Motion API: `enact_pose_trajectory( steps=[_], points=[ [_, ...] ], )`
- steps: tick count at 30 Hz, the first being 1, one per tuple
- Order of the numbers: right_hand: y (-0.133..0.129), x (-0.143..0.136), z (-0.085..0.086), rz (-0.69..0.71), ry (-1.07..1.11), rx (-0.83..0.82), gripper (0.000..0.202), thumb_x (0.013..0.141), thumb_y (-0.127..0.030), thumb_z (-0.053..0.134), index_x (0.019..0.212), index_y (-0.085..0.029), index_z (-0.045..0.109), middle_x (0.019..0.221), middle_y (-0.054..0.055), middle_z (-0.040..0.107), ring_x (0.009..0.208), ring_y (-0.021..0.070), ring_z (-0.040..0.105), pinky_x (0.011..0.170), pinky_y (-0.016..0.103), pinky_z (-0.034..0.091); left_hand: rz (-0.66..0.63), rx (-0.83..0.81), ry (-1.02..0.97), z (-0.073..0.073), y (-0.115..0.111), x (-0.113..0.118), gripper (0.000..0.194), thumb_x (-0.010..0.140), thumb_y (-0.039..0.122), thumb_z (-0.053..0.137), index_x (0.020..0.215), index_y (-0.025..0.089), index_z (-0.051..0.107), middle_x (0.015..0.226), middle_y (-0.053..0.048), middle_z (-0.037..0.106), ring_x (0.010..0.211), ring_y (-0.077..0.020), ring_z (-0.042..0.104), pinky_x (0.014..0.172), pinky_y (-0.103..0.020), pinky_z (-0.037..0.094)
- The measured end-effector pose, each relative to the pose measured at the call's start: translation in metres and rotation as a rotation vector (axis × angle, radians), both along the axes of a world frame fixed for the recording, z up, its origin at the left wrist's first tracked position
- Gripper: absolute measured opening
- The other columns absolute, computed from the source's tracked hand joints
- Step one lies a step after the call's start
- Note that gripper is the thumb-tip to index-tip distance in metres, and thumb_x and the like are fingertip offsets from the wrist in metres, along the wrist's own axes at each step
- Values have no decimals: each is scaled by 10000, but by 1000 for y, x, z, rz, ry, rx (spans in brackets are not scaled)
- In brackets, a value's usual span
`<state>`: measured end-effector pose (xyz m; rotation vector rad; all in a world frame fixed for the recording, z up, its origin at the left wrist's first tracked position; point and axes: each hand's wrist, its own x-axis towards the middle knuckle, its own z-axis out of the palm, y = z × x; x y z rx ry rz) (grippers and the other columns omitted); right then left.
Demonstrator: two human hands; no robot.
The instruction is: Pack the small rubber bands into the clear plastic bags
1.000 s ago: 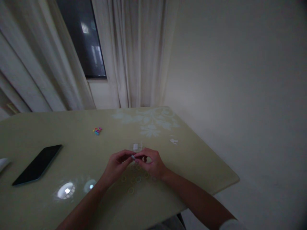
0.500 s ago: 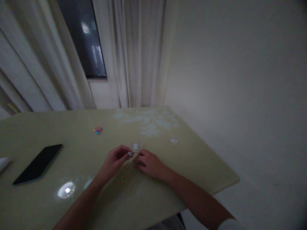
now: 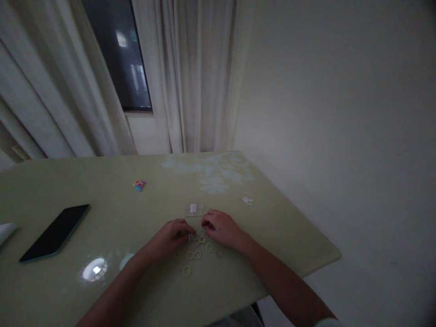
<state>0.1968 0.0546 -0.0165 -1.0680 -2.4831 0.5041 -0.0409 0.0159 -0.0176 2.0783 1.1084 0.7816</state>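
Note:
Small pale rings (image 3: 187,270) lie scattered on the table, some yellowish and some nearly clear. My left hand (image 3: 177,234) is closed in a pinch at the far left side of this group. A striped, pale stack of rings (image 3: 191,237) shows at its fingertips, partly hidden by the fingers. Just to its right my right hand (image 3: 221,227) is closed with its fingertips pointing down, and a pale ring (image 3: 202,231) shows at them, faintly. Beyond both hands lies a clear divided plastic box (image 3: 194,209) with a white square in it.
Bright multicoloured small pieces (image 3: 139,185) are heaped farther back on the table (image 3: 150,299). White scraps (image 3: 247,200) lie to the right. A dark tablet (image 3: 56,232) rests at the left, near a white object (image 3: 6,231). The table's right edge runs along the wall.
My left hand has come down and nearer, towards the rings. My right hand has moved slightly right, away from the left hand. More of the clear box and rings now shows.

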Motion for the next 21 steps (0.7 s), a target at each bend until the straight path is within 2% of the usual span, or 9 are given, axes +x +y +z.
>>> enact_pose_trajectory(
  steps=[3,6,9,12,15,17,21],
  points=[
    [0,1,-1,-11,29,-19,176,833,-83,692,951,-183,776,954,47,678,849,168,616,753,258,451,-20,-3,33,-1,0,0,355,834,132,592,1060,271,829,916,-51,764,805,-207,698,707,-252,506],
    [0,0,-2,49,71,-33,155,865,-131,721,992,-190,788,1004,53,663,899,169,625,812,265,473,-47,-4,30,-4,0,-1,347,822,93,585,988,269,834,952,-60,765,907,-225,700,799,-275,515],
    [0,-1,-2,94,59,-33,109,897,-151,722,964,-203,791,1006,52,653,951,178,623,853,279,476,-25,-11,8,-5,0,-1,305,809,87,592,919,251,824,933,-60,760,888,-223,694,822,-292,511],
    [0,-1,-2,99,15,-9,45,893,-167,738,915,-186,772,1015,61,646,972,189,609,862,289,476,7,-18,-1,-3,0,-1,271,797,113,601,916,233,812,905,-52,760,811,-201,680,742,-264,497],
    [1,-2,-1,104,-52,44,23,872,-169,735,894,-161,736,1000,78,638,961,208,590,864,310,480,95,-16,-41,3,-1,-1,199,786,168,640,896,226,796,794,-21,747,701,-177,641,636,-234,465],
    [0,-2,-1,117,-77,70,40,850,-164,733,882,-155,711,983,84,634,952,219,580,870,327,480,127,-27,-97,6,-1,0,137,789,203,663,848,219,785,735,-12,743,681,-178,645,624,-236,475],
    [-2,-6,2,84,112,13,79,824,-125,709,887,-157,674,954,65,637,904,191,586,820,297,475,154,-92,-255,10,-2,2,120,813,263,694,837,206,797,770,-42,788,723,-199,715,681,-270,541]
  ],
)
